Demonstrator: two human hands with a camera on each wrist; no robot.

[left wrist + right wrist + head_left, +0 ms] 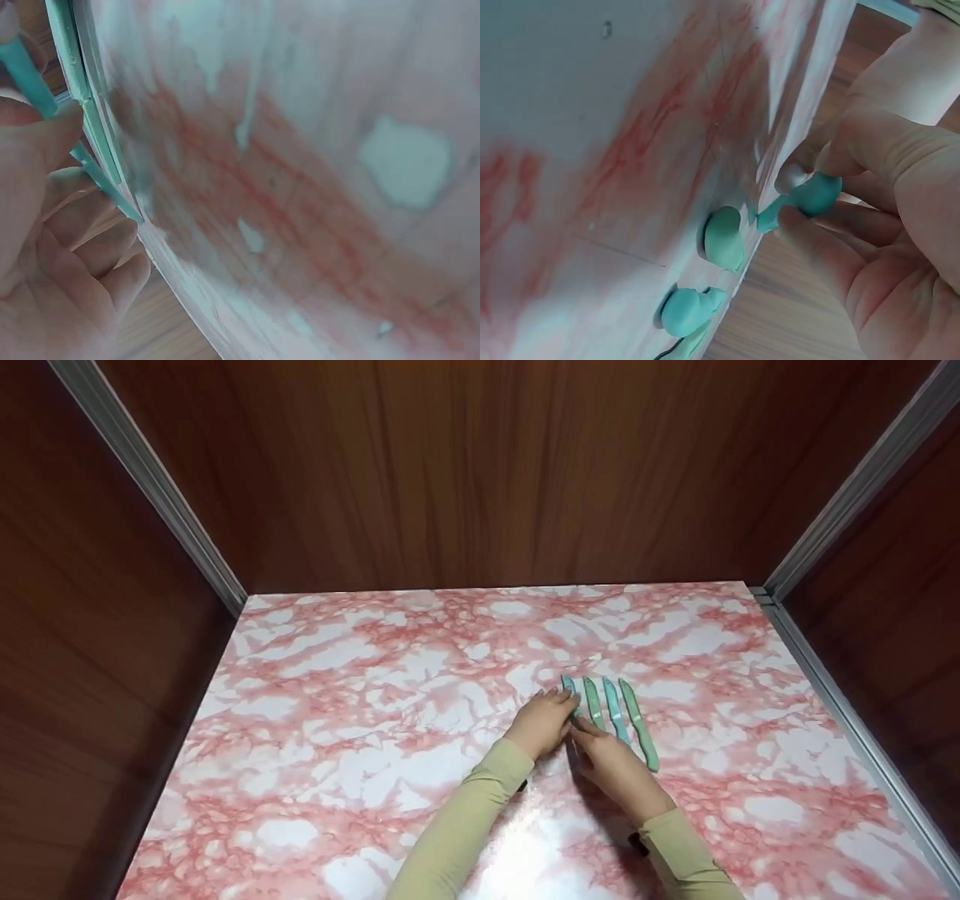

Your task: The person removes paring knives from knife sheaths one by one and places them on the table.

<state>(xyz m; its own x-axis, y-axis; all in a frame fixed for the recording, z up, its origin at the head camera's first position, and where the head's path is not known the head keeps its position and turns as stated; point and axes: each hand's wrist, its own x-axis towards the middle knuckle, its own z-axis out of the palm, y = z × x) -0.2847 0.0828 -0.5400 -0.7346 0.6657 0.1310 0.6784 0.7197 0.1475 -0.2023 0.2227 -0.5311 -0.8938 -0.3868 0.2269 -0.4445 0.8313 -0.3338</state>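
A blue knife (568, 683) is held in both hands at the left end of a row of knives. My left hand (544, 721) pinches it along its middle, and in the left wrist view the blue blade part (109, 187) points at the tabletop beyond the fingers. In the right wrist view, the right hand (870, 217) pinches the rounded handle end (819, 196) between thumb and fingers. Just right of the hands lie a green knife (592, 699), another blue knife (613, 703) and another green knife (640, 727), side by side. The right hand covers the nearest green handle in the head view.
The knives rest on a table (337, 720) with a red and white marbled top. A brown wood-grain panel (480, 472) stands along its back edge. More panels rise on both sides, with metal rails (847, 720) at the corners and right edge.
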